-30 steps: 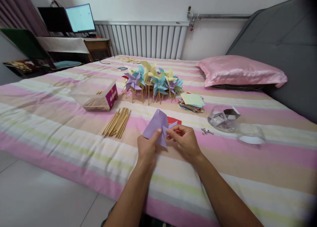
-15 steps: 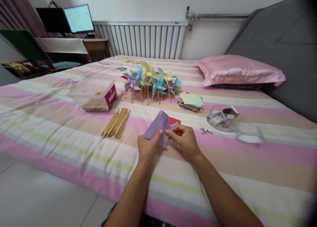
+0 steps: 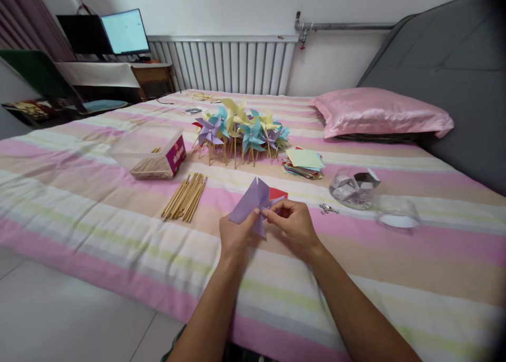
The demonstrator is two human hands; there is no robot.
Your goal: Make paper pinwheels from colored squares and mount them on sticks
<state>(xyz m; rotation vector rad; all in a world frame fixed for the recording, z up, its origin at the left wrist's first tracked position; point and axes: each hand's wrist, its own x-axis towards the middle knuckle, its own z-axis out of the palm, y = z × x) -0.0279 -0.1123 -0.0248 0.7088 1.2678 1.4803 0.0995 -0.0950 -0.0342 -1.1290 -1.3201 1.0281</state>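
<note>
A purple paper sheet [image 3: 250,199], slit at its corners, is held up over the near part of the bed. My left hand [image 3: 237,235] grips it from the left, thumb pressed near its middle. With thumb and forefinger, my right hand [image 3: 290,222] pinches a flap of the same paper close to the centre. Whether a small pin is also between those fingertips I cannot make out. A red paper square [image 3: 278,193] lies partly hidden behind the purple sheet. Small metal pins [image 3: 328,209] rest on the striped cover to the right of my right hand.
Wooden sticks [image 3: 184,197] lie at left, by a clear plastic box [image 3: 154,154] with more sticks. Behind stand finished pinwheels [image 3: 241,127]. A paper stack [image 3: 303,163], a round clear tub [image 3: 353,188], its lid [image 3: 398,213] and a pink pillow [image 3: 381,111] are at right.
My right fingertips have shifted very slightly left against the purple paper. Both hands keep hold of it, and the other things lie as before.
</note>
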